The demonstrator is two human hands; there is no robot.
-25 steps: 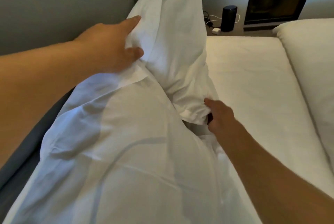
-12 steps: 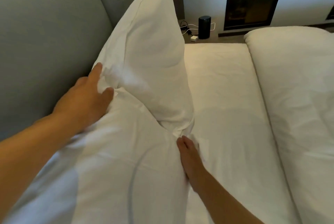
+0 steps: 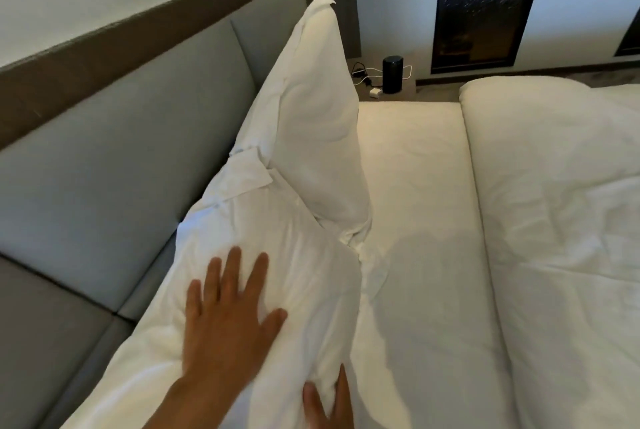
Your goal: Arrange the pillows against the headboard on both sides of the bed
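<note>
Both hands are on the near pillow (image 3: 270, 290) right now: the left hand (image 3: 228, 321) lies flat on its face, palm down, fingers spread wide and pressing into the soft white cover, with the forearm running in from the bottom edge. Down at the very bottom, the right hand (image 3: 327, 401) shows only in part, fingers extended along the pillow's lower right edge where the fabric bunches; whether it is pinching the cloth or merely resting on it cannot be told. That near pillow leans back against the grey padded headboard (image 3: 114, 165) on the left, its cover wrinkled and a loose flap folded over at the far end. Just beyond it stands the far pillow (image 3: 315, 123), upright on its edge and also against the headboard, its top corner poking up to a point and its lower corner tucked down against the near one, the two touching. To the right the white sheet (image 3: 415, 220) of the bed stretches flat with light creases, and further right a thick white duvet (image 3: 561, 220) lies folded back in a puffy roll. At the far end, past the mattress, a small dark cylindrical speaker (image 3: 392, 75) stands on a low ledge with tangled cables (image 3: 363, 73) and a white plug beside it.
</note>
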